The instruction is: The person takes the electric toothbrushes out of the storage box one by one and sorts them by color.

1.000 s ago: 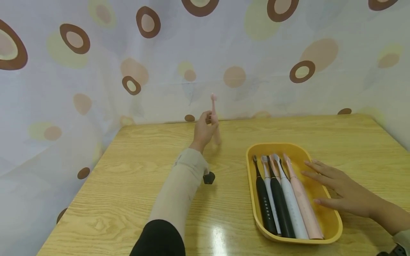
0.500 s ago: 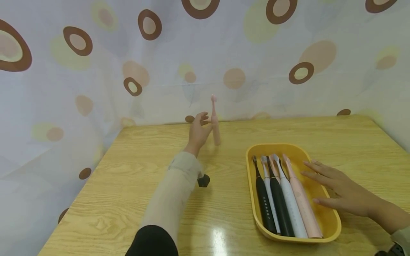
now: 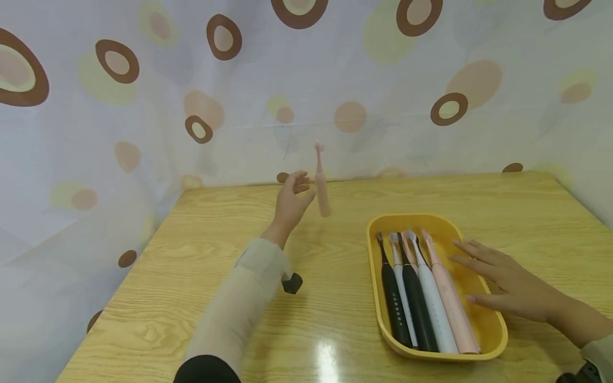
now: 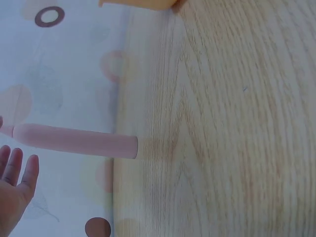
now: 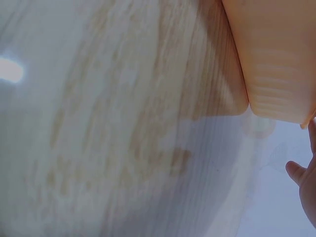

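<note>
A pink electric toothbrush (image 3: 322, 194) stands upright on its base near the back of the wooden table. Beside it on the left is my left hand (image 3: 291, 202), its fingers parted and loosely bent around nothing. In the left wrist view the toothbrush's handle (image 4: 79, 140) rises from the table, apart from the fingers (image 4: 30, 173). My right hand (image 3: 503, 279) lies spread along the right rim of a yellow tray (image 3: 495, 332). Inside the tray, several electric toothbrushes lie side by side, among them a black one (image 3: 396, 303), a white one (image 3: 437, 303) and a pink one (image 3: 455, 306).
The light wooden table (image 3: 201, 276) runs back to a patterned cloth (image 3: 268, 74) that hangs behind it and on the left. A black device (image 3: 292, 283) sits at my left wrist, close above the table.
My left hand has let go of the pink toothbrush and drawn back to the left, leaving it standing. The right hand has stayed at the tray's rim.
</note>
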